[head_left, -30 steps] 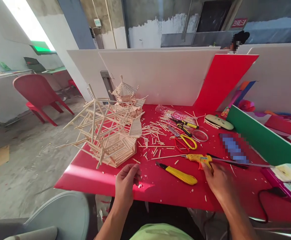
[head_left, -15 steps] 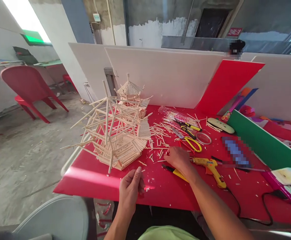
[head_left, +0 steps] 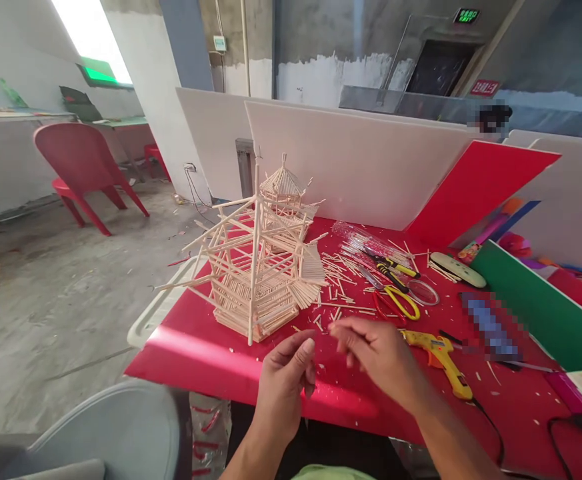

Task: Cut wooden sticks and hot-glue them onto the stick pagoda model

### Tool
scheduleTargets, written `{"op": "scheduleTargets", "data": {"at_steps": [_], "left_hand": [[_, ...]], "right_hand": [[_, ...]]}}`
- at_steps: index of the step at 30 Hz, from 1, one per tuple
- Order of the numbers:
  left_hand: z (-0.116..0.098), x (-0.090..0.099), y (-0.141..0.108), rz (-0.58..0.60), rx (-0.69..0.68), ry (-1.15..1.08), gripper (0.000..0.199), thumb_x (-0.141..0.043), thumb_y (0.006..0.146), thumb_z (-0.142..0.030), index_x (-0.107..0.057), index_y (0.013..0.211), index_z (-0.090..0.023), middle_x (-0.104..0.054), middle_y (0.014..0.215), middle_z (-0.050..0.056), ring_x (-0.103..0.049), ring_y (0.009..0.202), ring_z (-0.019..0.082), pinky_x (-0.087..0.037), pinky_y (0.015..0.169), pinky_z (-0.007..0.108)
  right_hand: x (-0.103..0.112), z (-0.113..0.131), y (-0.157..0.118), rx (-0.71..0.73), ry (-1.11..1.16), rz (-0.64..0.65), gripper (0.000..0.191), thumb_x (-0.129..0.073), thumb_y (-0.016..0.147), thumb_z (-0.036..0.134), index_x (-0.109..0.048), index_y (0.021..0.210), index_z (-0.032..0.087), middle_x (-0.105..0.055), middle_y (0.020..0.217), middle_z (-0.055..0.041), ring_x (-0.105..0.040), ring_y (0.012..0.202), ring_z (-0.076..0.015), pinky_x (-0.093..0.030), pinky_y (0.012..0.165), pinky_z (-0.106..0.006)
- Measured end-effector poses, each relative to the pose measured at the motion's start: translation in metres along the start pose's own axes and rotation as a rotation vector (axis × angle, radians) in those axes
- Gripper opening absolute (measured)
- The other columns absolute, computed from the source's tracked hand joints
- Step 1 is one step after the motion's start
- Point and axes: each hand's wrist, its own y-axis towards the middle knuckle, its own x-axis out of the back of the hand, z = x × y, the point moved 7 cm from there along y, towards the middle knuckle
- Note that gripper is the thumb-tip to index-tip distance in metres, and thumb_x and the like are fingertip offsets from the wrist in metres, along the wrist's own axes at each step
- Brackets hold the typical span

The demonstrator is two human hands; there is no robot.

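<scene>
- Left hand [head_left: 285, 381] has its thumb laid close against a bent index finger, the other fingers curled beneath; right hand [head_left: 375, 355] is likewise pinched together, its fingertips turned towards the left ones; the two stand near each other but apart, and whether either has hold of a small piece I cannot tell.
- As for progress, the stick model [head_left: 263, 293] looks well advanced but incomplete; its rear tower [head_left: 283, 183], farthest from the hands, carries a closely slatted peaked roof that appears done.
- Nearer the hands, the model's front part has a laid base and standing posts; a slatted panel [head_left: 313, 267] covers some of the side towards the right hand, whereas the upper rafters and the side away from the hands are bare, open sticks; covering those seems to be what is left, as far as I can judge.
- Relative to the grip, the model stands beyond the left hand and to its left; its near corner is close to the left fingertips, with neither hand touching it.
- Loose sticks [head_left: 341, 267] lie scattered beyond both hands, to the right of the model; scissors [head_left: 407, 303] rest beyond the right hand; a yellow glue gun [head_left: 439, 353] lies just to its right, untouched.
</scene>
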Motion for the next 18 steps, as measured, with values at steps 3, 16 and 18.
{"op": "scheduleTargets", "data": {"at_steps": [3,16,18], "left_hand": [[-0.005,-0.01,-0.007,0.05,0.034,-0.077,0.041,-0.087,0.061,-0.045,-0.08,0.089,-0.016,-0.051,0.049,-0.004,-0.04,0.042,0.004,-0.027,0.04,0.017],[-0.026,-0.001,-0.002,-0.054,-0.168,-0.086,0.028,-0.096,0.044,-0.029,-0.077,0.061,-0.018,-0.061,0.063,-0.002,-0.041,0.045,0.002,-0.028,0.042,0.017],[-0.019,-0.006,-0.003,-0.044,-0.119,-0.089,0.03,-0.096,0.047,-0.031,-0.079,0.068,-0.018,-0.06,0.06,-0.002,-0.041,0.044,0.003,-0.028,0.041,0.017]], "right_hand": [[-0.034,0.011,-0.01,-0.047,0.334,0.082,0.035,-0.068,0.082,0.054,-0.072,0.08,0.019,-0.064,0.059,0.0019,-0.056,0.052,-0.0099,-0.043,0.049,-0.02],[-0.045,0.01,-0.021,-0.003,0.423,0.218,0.036,-0.061,0.09,0.05,-0.069,0.083,0.016,-0.063,0.07,0.0005,-0.052,0.058,-0.0082,-0.04,0.054,-0.02],[-0.039,0.008,-0.022,0.045,0.367,0.142,0.036,-0.056,0.094,0.048,-0.067,0.08,0.017,-0.06,0.068,0.0016,-0.052,0.063,-0.0092,-0.041,0.06,-0.021]]}}
